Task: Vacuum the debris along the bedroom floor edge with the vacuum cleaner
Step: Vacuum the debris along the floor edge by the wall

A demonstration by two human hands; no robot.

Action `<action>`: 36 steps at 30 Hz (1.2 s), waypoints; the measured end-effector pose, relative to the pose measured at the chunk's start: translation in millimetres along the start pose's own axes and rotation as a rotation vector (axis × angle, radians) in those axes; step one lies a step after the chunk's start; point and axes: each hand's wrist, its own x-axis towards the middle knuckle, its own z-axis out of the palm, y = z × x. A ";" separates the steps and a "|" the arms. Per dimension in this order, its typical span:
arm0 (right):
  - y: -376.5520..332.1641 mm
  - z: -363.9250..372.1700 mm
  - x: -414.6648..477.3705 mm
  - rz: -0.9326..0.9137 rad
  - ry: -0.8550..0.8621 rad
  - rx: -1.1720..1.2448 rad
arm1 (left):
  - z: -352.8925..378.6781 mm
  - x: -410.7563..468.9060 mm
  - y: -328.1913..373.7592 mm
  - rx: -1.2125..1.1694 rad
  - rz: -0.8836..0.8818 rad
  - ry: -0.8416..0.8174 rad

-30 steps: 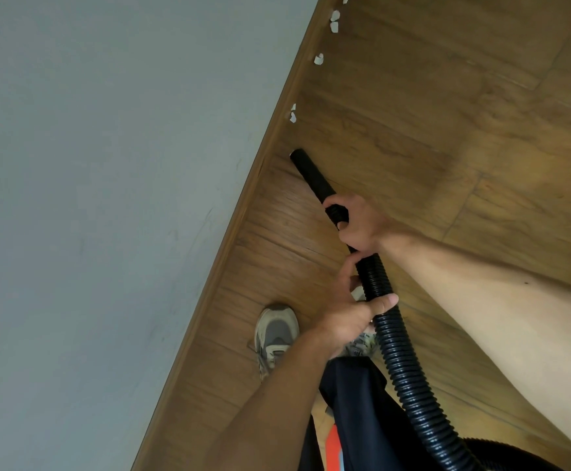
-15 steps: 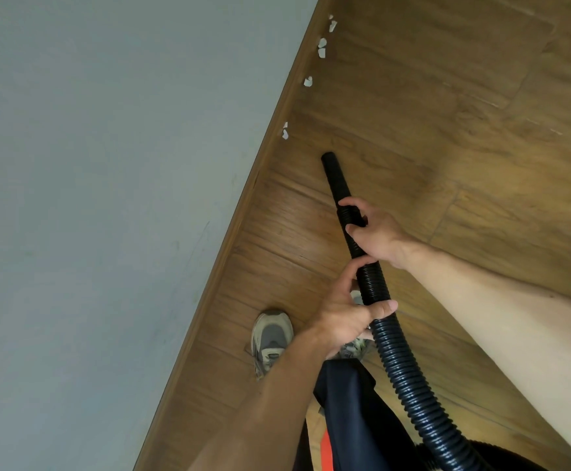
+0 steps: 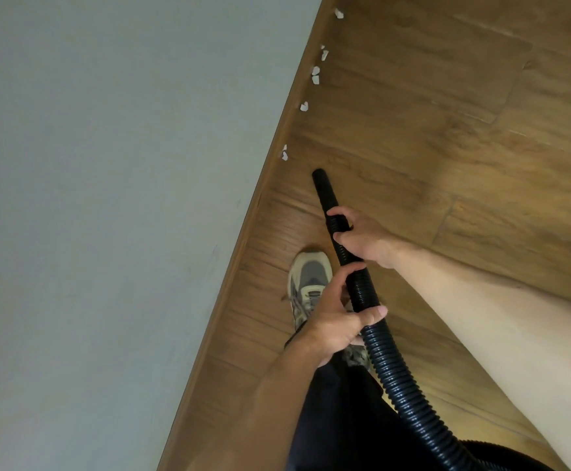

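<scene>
1. Hands. The right hand curls round the vacuum hose where its ribs meet the smooth nozzle. The left hand grips the ribbed part lower down, with the thumb laid across it.
2. Position. The nozzle mouth is near the nearest scrap but not touching it. That scrap lies against the baseboard. More scraps lie in a line along the same edge, farther off.
3. Risk: missed pickup. The nozzle points slightly away from the baseboard. If it travels straight ahead, it would probably pass beside the scraps rather than over them.
4. Risk: scatter. The scraps look light, so a fast or sideways sweep could knock them out across the floor before suction catches them.
5. Risk: snag. The hose runs close to the shoe, and a step forward could tread on it or pull it tight.
6. Materials. The hose is black, flexible and closely ribbed, while the nozzle is a plain rigid tube. The scraps are small, white and irregular, like torn paper. The floor is wood-grain plank with a slight sheen, and the wall is matte pale grey-blue.
</scene>
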 end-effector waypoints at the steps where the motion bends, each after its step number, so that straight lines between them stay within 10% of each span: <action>1: -4.3 1.2 1.3 -0.019 -0.012 0.007 | -3.2 -0.5 2.7 0.002 0.012 0.001; 36: -43.2 11.1 61.0 -0.103 0.066 0.087 | -39.6 43.7 34.7 0.058 0.026 0.095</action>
